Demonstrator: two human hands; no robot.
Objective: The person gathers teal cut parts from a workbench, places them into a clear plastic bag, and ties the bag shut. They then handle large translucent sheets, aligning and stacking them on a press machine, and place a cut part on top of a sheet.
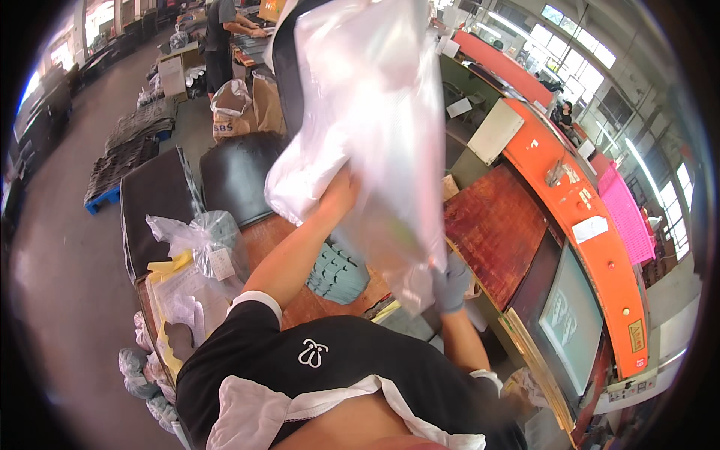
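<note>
A large, see-through whitish plastic bag (367,90) is held up in front of me and fills the upper middle. My bare left hand (341,193) grips it at the left side, the fingers partly hidden in its folds. Around the bag's lower right corner, my right hand (450,283), in a grey glove, is closed. Beneath the bag, teal cut pieces with dark curved marks (337,274) lie on the reddish-brown tabletop (262,244). What the bag holds, if anything, is too blurred to tell.
To the left are a knotted clear bag (214,240), papers (176,304) and black sheets (157,202). An orange machine (600,247) curves along the right, with a framed pale panel (574,322) and pink basket (626,214). A person (221,37) stands at the back beyond brown sacks (266,101).
</note>
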